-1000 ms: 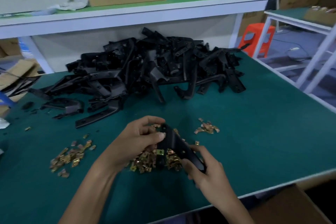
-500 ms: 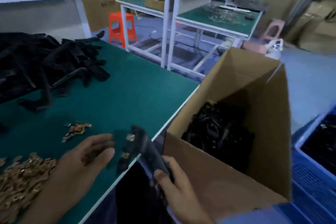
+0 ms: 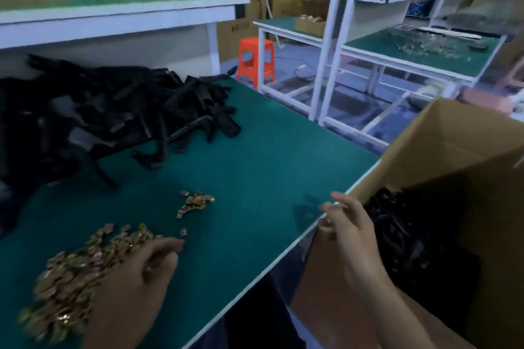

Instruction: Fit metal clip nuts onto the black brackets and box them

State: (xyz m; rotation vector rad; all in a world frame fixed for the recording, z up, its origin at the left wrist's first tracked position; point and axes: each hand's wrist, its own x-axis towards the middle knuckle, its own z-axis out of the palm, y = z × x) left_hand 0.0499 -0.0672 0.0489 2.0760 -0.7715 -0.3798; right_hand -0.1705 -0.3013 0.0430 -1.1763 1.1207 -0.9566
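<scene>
The big heap of gold clip nuts (image 3: 71, 278) lies under and behind the left hand (image 3: 133, 286). Half a second ago this hand was lifted off the table, next to the bracket. Now it has come down on the heap. Its fingers (image 3: 170, 245) are bent a little over the nuts. The view is blurry, so I cannot tell if they pinch one.

Far past those fingertips sits the big pile of black brackets (image 3: 99, 110), not done yet. A small heap of clip nuts (image 3: 195, 202) lies just ahead of the fingertips, a bit to the right.

The right hand (image 3: 351, 229) held a bracket with nuts on it a moment ago. Now it holds none. Its fingers look straight and apart, right at the near edge of the cardboard box (image 3: 425, 156). Finished brackets (image 3: 402, 229) lie inside, just right of those fingers. I think the bracket was dropped in with them. So one more piece is done, and the left hand seems to be going for the next nut.

The table (image 3: 269, 164) has a dark green top with a white edge. Behind it are a white shelf (image 3: 113, 17), an orange stool (image 3: 255, 61), and another green table (image 3: 419, 51).
</scene>
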